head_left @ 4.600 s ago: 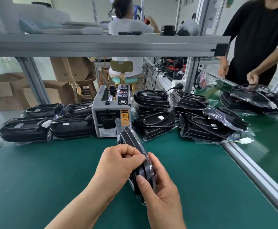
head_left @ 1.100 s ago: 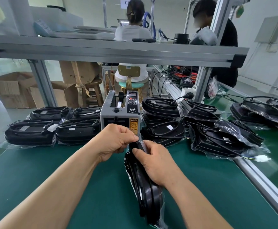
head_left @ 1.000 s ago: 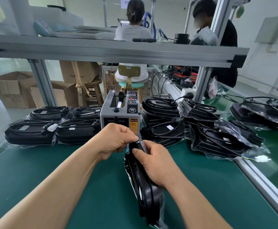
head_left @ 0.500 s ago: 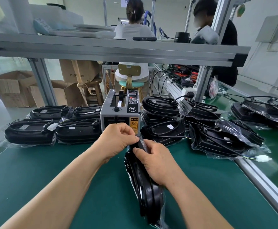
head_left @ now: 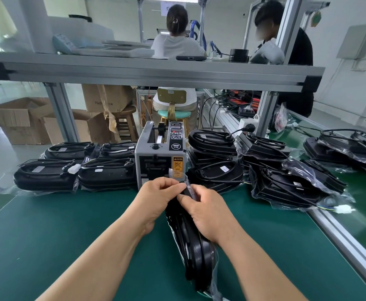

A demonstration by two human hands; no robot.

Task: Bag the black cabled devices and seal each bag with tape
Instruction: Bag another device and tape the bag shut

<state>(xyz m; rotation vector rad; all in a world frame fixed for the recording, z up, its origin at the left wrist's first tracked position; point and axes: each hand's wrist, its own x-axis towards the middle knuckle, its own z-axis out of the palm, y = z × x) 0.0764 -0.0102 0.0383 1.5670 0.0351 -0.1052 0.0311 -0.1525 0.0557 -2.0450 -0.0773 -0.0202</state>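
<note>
Little moved: left hand (head_left: 156, 198) and right hand (head_left: 208, 211) pinch bag (head_left: 189, 189) mouth, black device (head_left: 199, 253) inside.

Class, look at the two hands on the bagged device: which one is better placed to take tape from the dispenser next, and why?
Probably the left hand: it sits right before the dispenser, while the right hand steadies the bagged device on edge.

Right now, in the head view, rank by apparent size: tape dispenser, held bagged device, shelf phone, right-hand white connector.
Largest: bagged device, though nearest the camera, so unsure.
Next: tape dispenser.
Smallest: phone and white connector look alike.
</note>
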